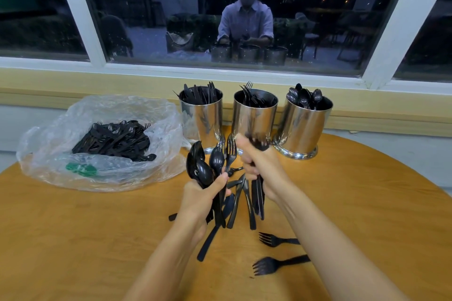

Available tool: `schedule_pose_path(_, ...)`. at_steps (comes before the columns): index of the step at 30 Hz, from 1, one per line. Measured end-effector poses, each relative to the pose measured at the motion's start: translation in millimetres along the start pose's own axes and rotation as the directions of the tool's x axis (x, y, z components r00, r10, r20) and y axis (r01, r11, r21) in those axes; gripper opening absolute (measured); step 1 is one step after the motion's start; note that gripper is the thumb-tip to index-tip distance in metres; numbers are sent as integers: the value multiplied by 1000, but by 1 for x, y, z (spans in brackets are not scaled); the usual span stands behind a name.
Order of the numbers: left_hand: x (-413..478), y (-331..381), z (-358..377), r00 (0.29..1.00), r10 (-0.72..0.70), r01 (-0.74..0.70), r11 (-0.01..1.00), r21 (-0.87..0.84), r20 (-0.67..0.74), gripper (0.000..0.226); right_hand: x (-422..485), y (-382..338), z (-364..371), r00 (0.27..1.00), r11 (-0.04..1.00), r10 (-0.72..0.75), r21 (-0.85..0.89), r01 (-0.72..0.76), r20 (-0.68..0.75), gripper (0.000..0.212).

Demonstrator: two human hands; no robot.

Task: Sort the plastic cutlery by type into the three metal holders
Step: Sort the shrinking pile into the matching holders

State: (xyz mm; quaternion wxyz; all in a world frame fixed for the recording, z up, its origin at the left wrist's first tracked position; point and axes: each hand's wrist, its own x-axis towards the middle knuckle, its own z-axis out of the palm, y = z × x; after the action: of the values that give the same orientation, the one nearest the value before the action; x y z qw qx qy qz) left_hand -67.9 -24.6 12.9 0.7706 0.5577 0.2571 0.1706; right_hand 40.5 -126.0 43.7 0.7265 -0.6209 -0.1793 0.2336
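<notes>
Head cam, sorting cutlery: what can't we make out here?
- Head view: tops of the bundle in the right hand are motion-blurred; type uncertain.
- Head view: loose cutlery on the table partly hidden under the left hand.
- Head view: metal holders' walls hide how full they are.
- Head view: green item in the plastic bag blurred by crinkled film.

Three holders stand in a row along the table's (342, 203) far edge: the left holder (203, 120) with knives (195, 94) in it, the middle holder (254, 117) with forks (248, 95), the right holder (303, 127) with spoons (304, 98). Left of the row a plastic bag (117, 105) lies on the table with a cutlery heap (112, 139) in it. Before the holders, above scattered pieces (250, 212) at the table's middle, the left hand (205, 193) grips a mixed bundle (210, 164) and the right hand (254, 161) a second bundle (259, 193); two loose forks (276, 241) lie nearer the front edge, rightward.
</notes>
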Motion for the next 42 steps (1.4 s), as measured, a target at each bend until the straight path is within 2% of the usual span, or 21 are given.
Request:
schedule_pose_path(1, -1, 0, 1, 1000, 6, -6, 1000, 2, 12, 7, 0, 2, 3, 1000, 998, 4, -56, -4, 7, 24)
schedule_pose_path(3, -3, 2, 3, 999, 18, -18, 1000, -17, 26, 9, 5, 4, 6, 991, 994, -60, -101, 48, -117, 21)
schedule_pose_path(5, -3, 3, 2, 1000, 17, -16, 997, -76, 8, 13, 11, 4, 4, 958, 992, -115, -77, 98, -263, 15)
schedule_pose_path(7, -2, 4, -1, 1000, 19, -20, 995, -102, -3, 15, 15, 4, 0, 938, 993, -114, 3, 122, -326, 8)
schedule_pose_path(8, -1, 4, -3, 1000, 27, -26, 996, -82, 10, 18, 16, 4, -2, 942, 988, -108, 71, 137, -318, 4)
schedule_pose_path(9, -1, 4, -4, 999, 31, -28, 998, -60, 38, 21, 15, 4, -4, 953, 980, -89, 144, 135, -289, 8)
schedule_pose_path(11, -2, 4, -4, 995, 20, -14, 998, -59, 103, 25, 14, 5, -7, 987, 980, -25, 193, 56, -161, 10)
schedule_pose_path(12, -2, 5, -4, 991, 9, 1, 997, -75, 132, 27, 12, 6, -8, 996, 988, 15, 152, -2, -85, 10)
schedule_pose_path(15, -4, 8, -1, 968, -49, 86, 986, -142, 245, 28, 8, 6, -6, 977, 991, 127, 24, -133, 171, 38)
schedule_pose_path(17, -6, 8, -1, 946, -96, 156, 972, -176, 311, 27, 5, 6, -2, 962, 990, 136, -7, -138, 237, 42)
schedule_pose_path(20, -8, 8, 1, 930, -132, 208, 958, -195, 343, 26, 1, 7, 3, 983, 992, 121, 15, -125, 140, 29)
schedule_pose_path(23, -10, 8, 4, 928, -141, 212, 961, -177, 345, 26, -1, 8, 7, 988, 990, 138, 16, -140, 62, 35)
schedule_pose_path(27, -11, 7, 5, 934, -145, 207, 964, -165, 328, 31, -8, 2, 6, 971, 984, 169, 22, -176, 168, 34)
schedule_pose_path(29, -12, 6, 5, 937, -152, 214, 961, -174, 314, 29, -9, 0, 5, 973, 992, 123, -21, -122, 195, 32)
schedule_pose_path(32, -8, 6, 3, 946, -155, 224, 948, -228, 283, 27, 0, -5, -1, 998, 980, -57, -188, 62, 31, 29)
schedule_pose_path(34, -5, 7, -1, 953, -144, 211, 946, -246, 265, 28, 10, -9, -10, 983, 978, -137, -175, 114, -126, 24)
schedule_pose_path(36, -2, 6, -4, 965, -134, 183, 960, -210, 225, 26, 18, -15, -18, 963, 986, -164, -76, 151, -211, 16)
schedule_pose_path(38, 1, 5, -7, 977, -122, 144, 983, -117, 176, 27, 21, -20, -20, 965, 981, -162, 67, 180, -208, 6)
schedule_pose_path(39, 2, 4, -8, 979, -118, 133, 988, -83, 169, 28, 20, -23, -18, 970, 980, -160, 89, 178, -182, 9)
schedule_pose_path(40, 4, 3, -8, 977, -119, 132, 989, -61, 177, 29, 19, -25, -16, 976, 984, -162, 47, 171, -144, 10)
schedule_pose_path(42, 5, 2, -6, 968, -130, 135, 991, -8, 215, 29, 18, -26, -10, 985, 975, -165, -155, 157, -43, 15)
